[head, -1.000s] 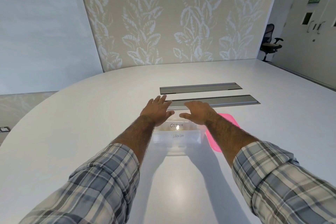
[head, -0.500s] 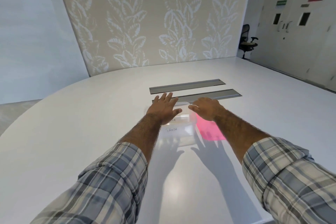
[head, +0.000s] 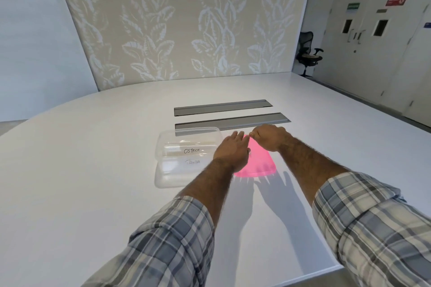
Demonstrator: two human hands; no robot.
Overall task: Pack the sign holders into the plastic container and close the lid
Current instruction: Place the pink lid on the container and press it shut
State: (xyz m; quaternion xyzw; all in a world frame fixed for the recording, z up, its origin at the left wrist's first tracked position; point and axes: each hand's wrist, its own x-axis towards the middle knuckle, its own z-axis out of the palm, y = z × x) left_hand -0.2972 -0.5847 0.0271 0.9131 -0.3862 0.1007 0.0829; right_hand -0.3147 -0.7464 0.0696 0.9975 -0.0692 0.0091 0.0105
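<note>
A clear plastic container [head: 163, 170] stands open on the white table. Inside it lie clear sign holders [head: 190, 155] with handwritten labels, one reading OSTRICH. The pink lid [head: 261, 165] lies flat on the table just right of the container. My left hand [head: 231, 150] hovers palm down over the lid's left part, fingers stretched out and holding nothing. My right hand [head: 268, 137] is at the lid's far edge, its fingers curled and its fingertips pinched at the lid's far corner.
Two grey metal cable hatches [head: 221, 107] [head: 233, 122] sit flush in the table [head: 93, 170] beyond the container. The table's near right edge runs close to my right sleeve. An office chair [head: 309, 56] and doors stand at the far right.
Both hands have left the top of the container and moved right onto the pink lid. The container now shows uncovered, with the labels readable.
</note>
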